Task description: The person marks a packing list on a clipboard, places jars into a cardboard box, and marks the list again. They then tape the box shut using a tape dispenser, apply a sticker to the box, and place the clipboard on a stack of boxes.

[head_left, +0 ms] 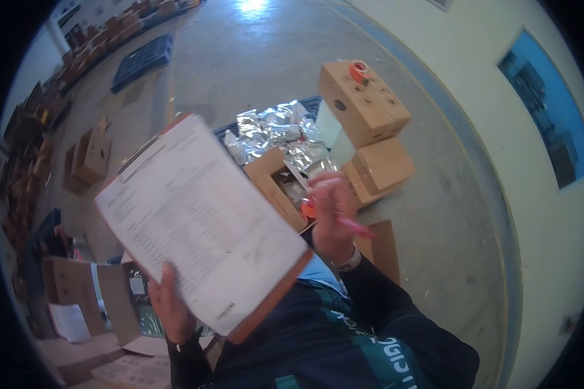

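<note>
My left hand (pixel 173 305) grips the lower left edge of a brown clipboard (pixel 272 305), its thumb lying over the front. Clipped to the board are printed sheets of paper (pixel 204 220) with rows of text, a table and a barcode near the bottom. To the right of the board, my right hand (pixel 333 220) is raised and closed around a red pen (pixel 355 228), apart from the paper. Behind that hand stands an open cardboard box (pixel 272 185) with items inside, partly hidden by the clipboard. An orange-red round thing (pixel 308 207) shows near its edge.
Silver foil packages (pixel 282 126) lie on a dark pallet ahead. Stacked cardboard boxes (pixel 363 107) stand right of them, a red tape dispenser (pixel 359 72) on top. Open cartons (pixel 91 298) crowd the lower left. A blue pallet (pixel 143 63) lies farther off; a wall (pixel 461 71) runs along the right.
</note>
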The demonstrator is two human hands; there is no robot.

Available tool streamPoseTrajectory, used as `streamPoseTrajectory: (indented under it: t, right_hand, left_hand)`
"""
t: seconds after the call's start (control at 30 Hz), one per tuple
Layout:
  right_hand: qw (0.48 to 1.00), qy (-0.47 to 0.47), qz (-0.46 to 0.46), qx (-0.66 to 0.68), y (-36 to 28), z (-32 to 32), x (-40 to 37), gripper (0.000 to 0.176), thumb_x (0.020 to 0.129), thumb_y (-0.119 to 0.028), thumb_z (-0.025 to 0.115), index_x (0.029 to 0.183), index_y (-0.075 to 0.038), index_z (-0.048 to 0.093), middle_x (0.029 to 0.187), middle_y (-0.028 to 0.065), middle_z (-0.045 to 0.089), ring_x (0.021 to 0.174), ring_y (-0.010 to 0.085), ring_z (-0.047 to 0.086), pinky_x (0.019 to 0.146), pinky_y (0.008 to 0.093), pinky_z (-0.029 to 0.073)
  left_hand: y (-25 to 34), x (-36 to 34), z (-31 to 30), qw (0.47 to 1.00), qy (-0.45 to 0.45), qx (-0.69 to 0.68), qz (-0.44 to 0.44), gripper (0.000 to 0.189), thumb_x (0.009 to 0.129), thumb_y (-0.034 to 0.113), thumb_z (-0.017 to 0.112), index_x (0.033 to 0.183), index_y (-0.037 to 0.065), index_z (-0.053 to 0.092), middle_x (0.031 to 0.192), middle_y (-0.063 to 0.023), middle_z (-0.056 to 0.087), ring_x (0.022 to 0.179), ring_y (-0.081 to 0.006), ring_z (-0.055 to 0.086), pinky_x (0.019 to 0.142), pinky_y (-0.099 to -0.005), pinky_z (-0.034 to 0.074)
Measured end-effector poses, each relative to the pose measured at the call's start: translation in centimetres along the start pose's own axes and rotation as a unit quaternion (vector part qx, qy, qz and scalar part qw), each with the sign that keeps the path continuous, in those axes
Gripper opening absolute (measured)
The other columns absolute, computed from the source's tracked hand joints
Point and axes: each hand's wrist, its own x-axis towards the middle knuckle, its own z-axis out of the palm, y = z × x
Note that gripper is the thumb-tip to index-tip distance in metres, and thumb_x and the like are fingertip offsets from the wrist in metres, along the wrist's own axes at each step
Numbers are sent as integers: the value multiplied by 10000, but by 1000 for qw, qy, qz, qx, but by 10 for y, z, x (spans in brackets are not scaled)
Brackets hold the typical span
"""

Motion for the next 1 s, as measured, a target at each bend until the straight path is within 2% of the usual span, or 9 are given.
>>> streamPoseTrajectory:
  t: [0.07,0.17,0.37,0.43,0.5,0.57,0.63,0.83,1.0]
  right_hand:
    - [984,-69,154,55,7,-9,-12,200,1037,-190,567,1044,2,622,899,68,649,797,102,615,735,279,498]
    - [962,-201,149,-107,32,-23,-26,239,1031,-214,592,1102,11,629,925,47,646,840,87,602,752,298,498]
    - [829,-321,391,239,90,-57,-59,322,1038,-244,585,1224,16,631,996,-20,633,926,46,538,854,230,456]
    - [831,-269,421,244,109,-88,-69,362,1051,-255,556,1272,25,614,1083,4,656,992,58,560,916,235,447]
    - [823,-198,461,266,105,-129,-59,332,1054,-243,551,1229,27,632,1095,-4,656,1006,56,566,927,234,446]
    - [829,-153,490,221,122,-180,-61,325,1062,-228,531,1234,27,636,1112,4,669,997,59,570,921,247,455]
    - [848,-134,496,128,134,-243,-50,325,1058,-229,541,1245,18,640,1109,5,673,989,62,577,921,239,452]
    - [858,122,493,-80,228,-403,-37,165,1036,-191,596,929,-75,643,831,-71,585,813,24,511,750,237,450]
    - [829,314,463,-5,355,-425,-12,169,1041,-272,588,946,-132,589,745,-69,535,596,44,481,520,231,411]
  left_hand:
    - [1,12,0,999,11,28,24,480,1036,242,531,1353,-112,469,1239,-201,627,1052,-215,650,901,-325,524]
    - [-11,30,-4,998,10,62,2,482,1030,234,534,1345,-124,466,1245,-210,621,1072,-218,648,905,-334,532]
    - [-63,71,20,987,-51,129,-87,401,1035,211,528,1266,-116,542,1156,-155,633,1058,-220,647,882,-337,540]
    - [-97,84,40,955,-134,264,-9,393,1043,211,519,1246,-123,561,1122,-138,635,1073,-209,630,901,-352,526]
    - [-150,98,53,809,-264,491,187,392,1049,232,517,1236,-105,586,1142,-133,639,1076,-193,618,913,-363,512]
    - [-203,112,111,944,-224,96,-224,408,1063,278,502,1276,-57,595,1206,-133,633,1087,-199,608,930,-380,489]
    - [-199,101,181,904,-217,117,-349,517,1067,379,492,1474,64,437,1329,-92,607,1006,-171,662,804,-305,541]
    - [-285,84,215,825,-301,242,-413,475,1035,345,575,1432,94,503,1284,-67,650,943,-151,696,762,-270,525]
    - [-329,69,217,805,-265,307,-434,496,1026,331,597,1407,24,515,1248,-86,664,984,-161,680,807,-298,540]
